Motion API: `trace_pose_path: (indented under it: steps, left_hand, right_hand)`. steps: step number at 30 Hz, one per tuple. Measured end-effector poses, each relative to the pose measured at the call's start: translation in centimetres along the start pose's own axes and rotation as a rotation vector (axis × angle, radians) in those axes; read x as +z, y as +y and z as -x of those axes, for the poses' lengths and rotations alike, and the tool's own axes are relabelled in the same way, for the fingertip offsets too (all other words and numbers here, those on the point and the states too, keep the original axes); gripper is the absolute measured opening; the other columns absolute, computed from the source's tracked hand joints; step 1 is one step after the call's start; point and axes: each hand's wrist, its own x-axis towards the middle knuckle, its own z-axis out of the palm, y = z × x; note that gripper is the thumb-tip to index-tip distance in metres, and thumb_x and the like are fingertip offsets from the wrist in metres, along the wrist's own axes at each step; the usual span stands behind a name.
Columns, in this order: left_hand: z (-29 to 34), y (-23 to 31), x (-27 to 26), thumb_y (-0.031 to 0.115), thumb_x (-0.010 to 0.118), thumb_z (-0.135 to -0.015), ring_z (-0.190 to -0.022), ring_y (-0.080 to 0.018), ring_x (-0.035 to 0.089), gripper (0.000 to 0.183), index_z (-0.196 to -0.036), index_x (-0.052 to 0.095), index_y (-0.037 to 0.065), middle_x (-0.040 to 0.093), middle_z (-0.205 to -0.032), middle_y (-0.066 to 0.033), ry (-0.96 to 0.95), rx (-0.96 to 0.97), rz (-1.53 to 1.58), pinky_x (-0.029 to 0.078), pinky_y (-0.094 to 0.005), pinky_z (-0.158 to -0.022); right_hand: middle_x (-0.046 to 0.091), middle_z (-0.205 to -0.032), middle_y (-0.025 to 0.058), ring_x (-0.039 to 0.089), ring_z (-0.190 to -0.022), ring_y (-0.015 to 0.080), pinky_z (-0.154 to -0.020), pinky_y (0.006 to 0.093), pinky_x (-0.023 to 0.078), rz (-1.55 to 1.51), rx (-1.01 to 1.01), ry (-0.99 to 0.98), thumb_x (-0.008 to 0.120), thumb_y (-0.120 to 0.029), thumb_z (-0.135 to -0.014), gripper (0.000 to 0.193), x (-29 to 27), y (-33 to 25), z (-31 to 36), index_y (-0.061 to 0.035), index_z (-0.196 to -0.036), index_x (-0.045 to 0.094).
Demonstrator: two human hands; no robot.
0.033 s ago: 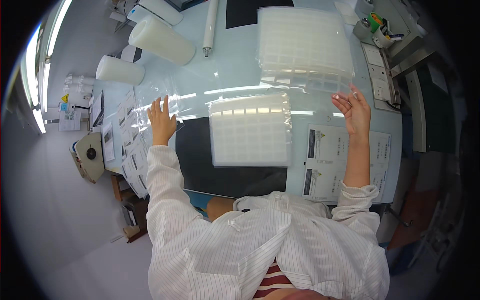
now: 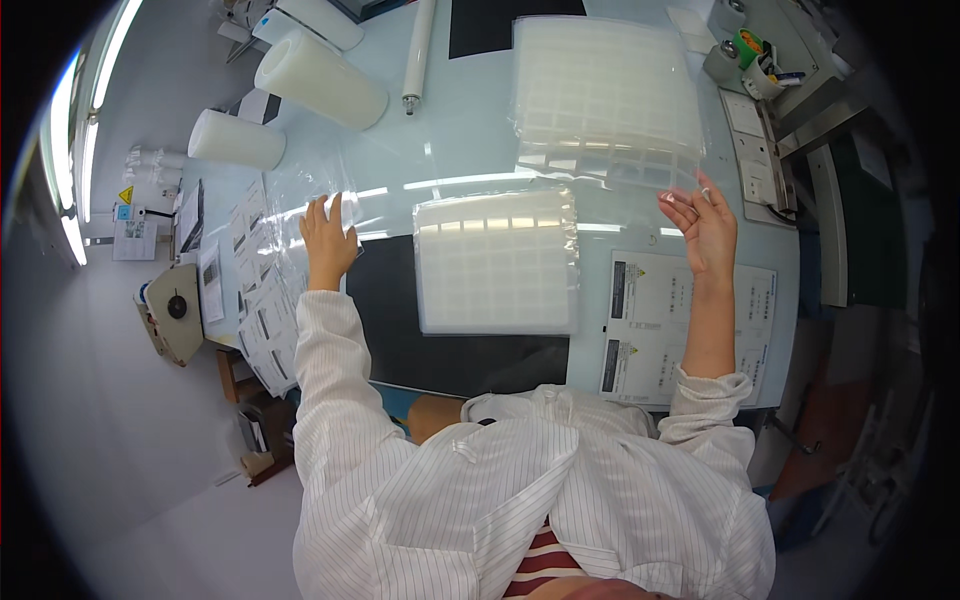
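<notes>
From where I sit, the head view gives me both bare hands above a pale, glossy table [image 2: 395, 165].

On the left I see the left hand [image 2: 328, 245], palm down, fingers stretched and slightly spread, clasping nothing that I can make out. It sits at the edge of some clear film [image 2: 300, 190], which spreads beyond and beside the fingers; I can't tell how firmly the hand presses on it. Left of that hand lie overlapping printed papers [image 2: 268, 350].

On the right, I have the right hand [image 2: 708, 225] with its palm turned inward and its fingers bent, the tips at the near right corner of the far stack [image 2: 608, 90] of translucent gridded sheets. The clear edge there blends with the fingertips, so I cannot tell whether they pinch it. Nearly the whole far stack lies beyond and to the left of this hand. Below, the forearm crosses over a white printed board [image 2: 640, 320].

Between the hands, apart from both, I find the near stack [image 2: 495, 270], also translucent and gridded, partly over a black mat [image 2: 475, 365]. Well beyond the left hand lie a thick white roll [image 2: 325, 85] and a smaller roll [image 2: 238, 140].
</notes>
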Motion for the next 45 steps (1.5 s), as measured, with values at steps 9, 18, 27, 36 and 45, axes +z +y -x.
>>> trace_pose_path:
  steps: [9,18,27,36,45]
  left_hand:
    - [-12.2,20.2,-0.7,0.045,0.054,-0.092,-0.068,-0.0164,0.059,0.051,-0.103,0.063,-0.004,0.065,-0.079,-0.0113,-0.576,-0.623,1.658,0.048,-0.028,-0.062]
    - [-3.5,20.8,-3.4,0.015,0.054,-0.093,-0.055,-0.0088,0.051,0.018,-0.087,0.061,0.0,0.055,-0.063,-0.0026,0.02,-0.644,1.559,0.04,-0.0239,-0.051]
    - [14.0,15.3,-1.1,0.016,0.056,-0.093,-0.057,-0.0142,0.055,0.016,-0.09,0.062,0.001,0.057,-0.063,-0.0071,-0.061,-0.918,1.172,0.044,-0.0283,-0.057]
    - [14.2,15.2,-0.7,0.017,0.057,-0.091,-0.068,-0.0336,0.061,0.018,-0.085,0.057,0.001,0.062,-0.075,-0.0165,-0.108,-0.937,0.833,0.047,-0.0402,-0.062]
    - [13.8,14.7,0.5,0.003,0.058,-0.082,-0.094,-0.0329,0.049,0.019,-0.099,0.052,-0.001,0.052,-0.098,-0.0169,-0.103,-0.74,0.539,0.039,-0.0409,-0.084]
  right_hand:
    - [0.063,-0.097,0.0253,0.068,-0.089,0.0318,-0.079,0.0376,0.059,0.077,0.015,-0.052,0.042,-0.002,-0.097,0.048,0.5,0.7,2.8,0.0026,-0.143,0.027]
    - [0.066,-0.094,0.0194,0.068,-0.08,0.0234,-0.074,0.0331,0.058,0.26,-0.066,-0.199,0.047,-0.006,-0.097,0.052,0.7,3.5,8.7,-0.0008,-0.144,0.028]
    - [0.067,-0.09,0.0137,0.067,-0.073,0.018,-0.068,0.0287,0.056,0.409,0.238,-0.371,0.049,-0.002,-0.094,0.053,1.0,16.0,15.3,-0.0021,-0.143,0.031]
    - [0.055,-0.068,0.0053,0.054,-0.05,0.0104,-0.045,0.0246,0.046,0.636,0.209,-0.28,0.055,-0.002,-0.09,0.045,1.7,16.1,15.5,0.0003,-0.131,0.036]
    - [0.051,-0.065,0.0008,0.049,-0.059,0.0081,-0.058,0.022,0.041,0.912,-0.082,-0.214,0.064,-0.008,-0.087,0.049,0.6,12.7,10.6,0.0016,-0.128,0.04]
